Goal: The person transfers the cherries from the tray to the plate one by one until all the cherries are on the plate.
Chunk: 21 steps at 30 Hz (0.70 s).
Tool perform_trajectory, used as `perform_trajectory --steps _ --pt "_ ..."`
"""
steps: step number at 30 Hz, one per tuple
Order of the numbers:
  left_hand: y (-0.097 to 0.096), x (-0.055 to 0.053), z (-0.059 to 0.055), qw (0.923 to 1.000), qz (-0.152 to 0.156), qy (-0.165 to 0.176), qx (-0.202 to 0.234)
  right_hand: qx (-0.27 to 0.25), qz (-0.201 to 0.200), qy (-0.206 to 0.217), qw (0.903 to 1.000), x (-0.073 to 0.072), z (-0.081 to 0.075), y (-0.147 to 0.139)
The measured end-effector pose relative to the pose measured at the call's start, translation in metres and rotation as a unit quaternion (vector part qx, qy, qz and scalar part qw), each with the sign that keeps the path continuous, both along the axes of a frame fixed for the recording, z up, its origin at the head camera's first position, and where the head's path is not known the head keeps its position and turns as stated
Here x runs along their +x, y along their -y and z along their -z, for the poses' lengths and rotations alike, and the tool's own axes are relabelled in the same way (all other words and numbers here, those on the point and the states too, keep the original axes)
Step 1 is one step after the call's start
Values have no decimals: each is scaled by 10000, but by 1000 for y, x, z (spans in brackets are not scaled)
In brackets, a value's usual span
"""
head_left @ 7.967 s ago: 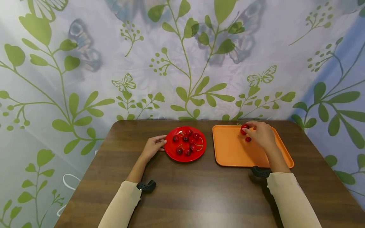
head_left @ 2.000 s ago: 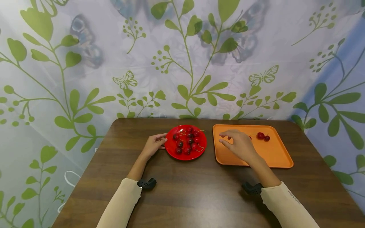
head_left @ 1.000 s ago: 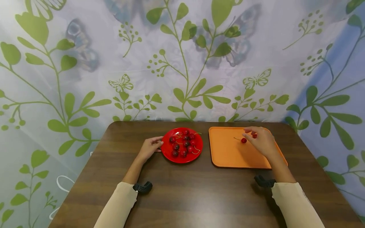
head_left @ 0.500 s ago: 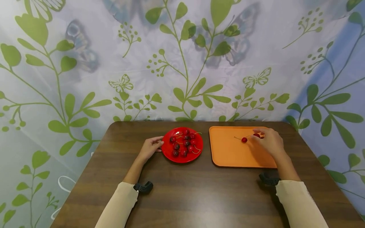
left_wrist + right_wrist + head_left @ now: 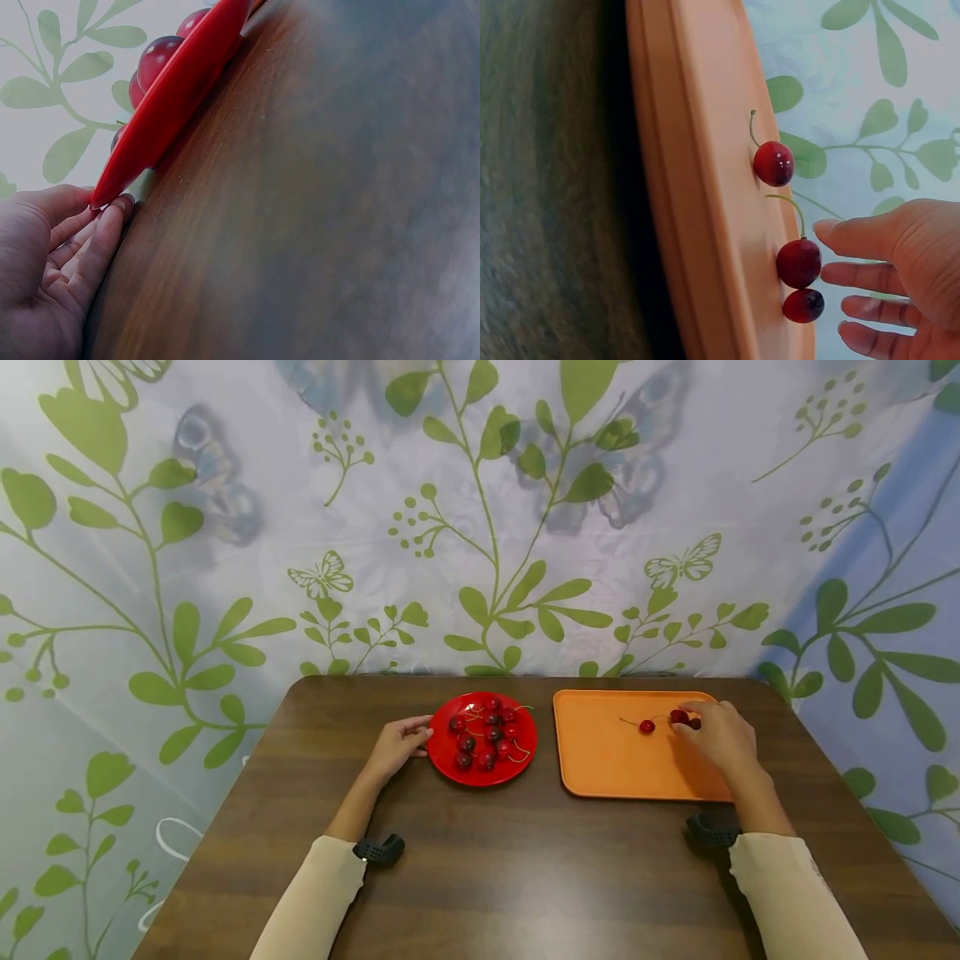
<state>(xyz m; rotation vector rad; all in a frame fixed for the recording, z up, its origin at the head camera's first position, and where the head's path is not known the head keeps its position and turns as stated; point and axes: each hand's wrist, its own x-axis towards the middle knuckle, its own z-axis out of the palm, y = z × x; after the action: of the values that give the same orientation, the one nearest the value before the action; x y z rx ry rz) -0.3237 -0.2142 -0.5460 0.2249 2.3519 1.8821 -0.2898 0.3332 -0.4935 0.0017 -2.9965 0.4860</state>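
I see the left hand [image 5: 395, 748] pinching the red plate [image 5: 444, 750] at its edge; in the left wrist view the plate partly hides its cherries [image 5: 157, 61]. Right hand [image 5: 724, 737], fingers parted, beside three cherries [image 5: 799, 262] on the orange tray [image 5: 607, 764]; head view: it blocks part of the tray, contact unclear to me.

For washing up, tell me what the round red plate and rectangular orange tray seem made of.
Glossy round red plate: probably plastic, thin-rimmed with reflections; perhaps glazed ceramic.
Matte rectangular orange tray: likely moulded plastic; dull surface, rounded corners.
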Motion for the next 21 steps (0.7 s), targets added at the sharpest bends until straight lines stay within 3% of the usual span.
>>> perform_trajectory --steps 21 --pt "1 -2 0 10000 4 7 -49 0 -358 -74 9993 -3 2 2"
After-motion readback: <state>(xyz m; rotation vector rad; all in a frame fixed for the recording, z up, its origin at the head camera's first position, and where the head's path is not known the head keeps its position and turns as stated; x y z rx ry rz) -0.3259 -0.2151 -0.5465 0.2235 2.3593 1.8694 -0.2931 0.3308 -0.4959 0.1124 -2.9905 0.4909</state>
